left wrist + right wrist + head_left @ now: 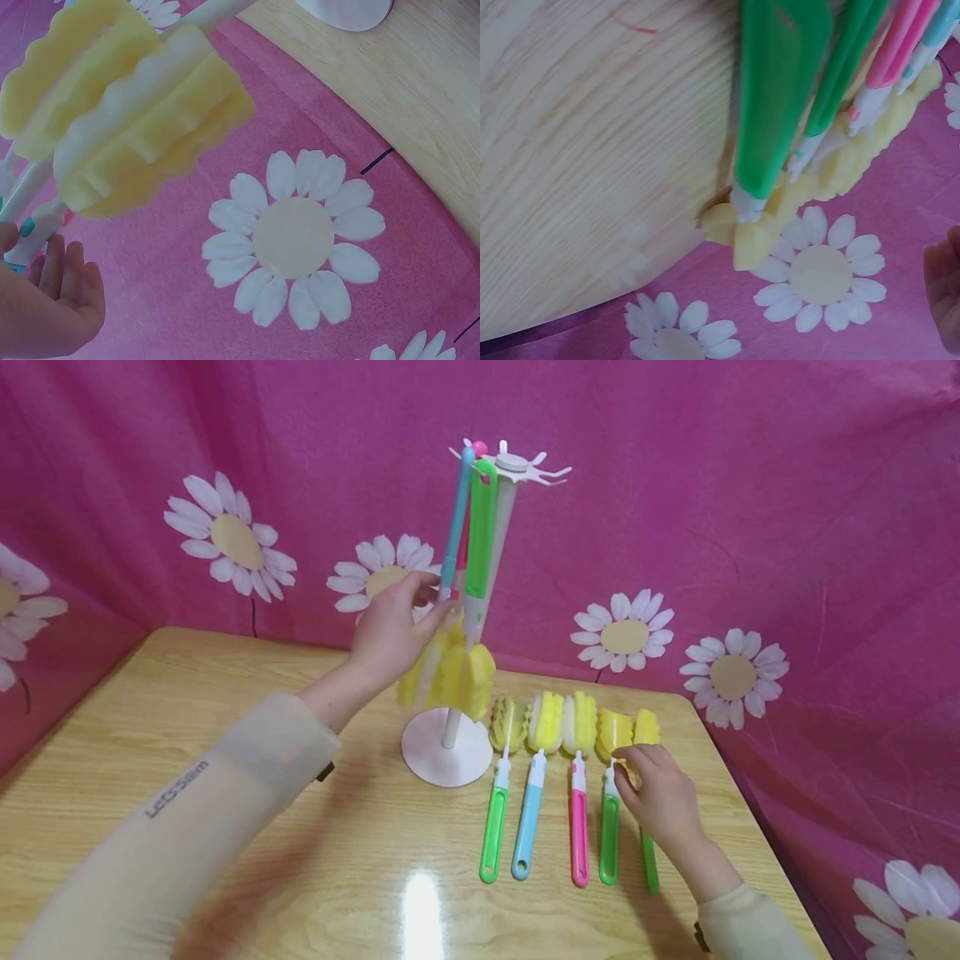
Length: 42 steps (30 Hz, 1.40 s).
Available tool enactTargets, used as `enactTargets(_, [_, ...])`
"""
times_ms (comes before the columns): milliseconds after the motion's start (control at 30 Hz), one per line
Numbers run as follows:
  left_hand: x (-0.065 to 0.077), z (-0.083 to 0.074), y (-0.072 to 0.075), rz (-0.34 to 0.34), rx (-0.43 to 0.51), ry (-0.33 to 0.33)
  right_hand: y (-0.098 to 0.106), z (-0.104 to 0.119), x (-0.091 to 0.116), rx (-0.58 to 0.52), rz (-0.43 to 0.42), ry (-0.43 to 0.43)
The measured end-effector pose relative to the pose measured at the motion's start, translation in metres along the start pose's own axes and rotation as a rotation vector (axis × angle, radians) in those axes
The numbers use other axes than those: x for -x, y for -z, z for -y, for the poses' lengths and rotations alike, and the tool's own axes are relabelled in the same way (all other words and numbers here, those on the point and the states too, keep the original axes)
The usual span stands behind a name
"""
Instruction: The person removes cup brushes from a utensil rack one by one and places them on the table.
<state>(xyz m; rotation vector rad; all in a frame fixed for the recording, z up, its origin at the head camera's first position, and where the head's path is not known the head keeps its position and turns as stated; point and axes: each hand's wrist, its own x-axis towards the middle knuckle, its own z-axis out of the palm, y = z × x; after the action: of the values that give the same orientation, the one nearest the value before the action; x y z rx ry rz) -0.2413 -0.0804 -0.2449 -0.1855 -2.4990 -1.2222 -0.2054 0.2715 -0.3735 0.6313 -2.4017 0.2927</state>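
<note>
A blue-handled brush is pinched at its white neck between thumb and fingers of the left hand, upright with its handle's tip at the hooks of a white stand, beside a green-handled brush. The right hand is held over the right end of five brushes laid on a wooden table, its fingers loosely bent and nothing grasped.

Pale wood-grain counter, glossy, one bright glare patch. Magenta cloth behind and to both sides, printed with white daisies, cream-yellow centres.
</note>
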Motion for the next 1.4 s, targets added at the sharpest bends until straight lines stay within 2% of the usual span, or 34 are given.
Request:
enactTargets(267, [-0.004,0.004,0.001,0.002,0.039,-0.03,0.0,0.003,-0.001,-0.005,0.016,-0.006])
enactTargets(567, [-0.005,0.006,0.007,-0.033,0.073,-0.072,-0.001,0.001,0.002,-0.004,-0.024,0.021])
enactTargets(900, [0.0,0.014,0.022,-0.017,0.103,0.006,0.001,-0.003,0.005,-0.008,-0.033,0.009])
enactTargets(1000, [0.002,0.019,0.028,-0.024,0.109,0.006,0.001,-0.004,0.006,-0.007,-0.04,0.01])
enactTargets(1233, [0.007,0.034,0.038,-0.091,0.095,0.003,0.0,-0.006,0.006,-0.005,-0.059,0.026])
enactTargets(1400, [0.01,0.043,0.041,-0.062,0.042,0.021,0.001,-0.009,0.005,-0.003,-0.08,0.032])
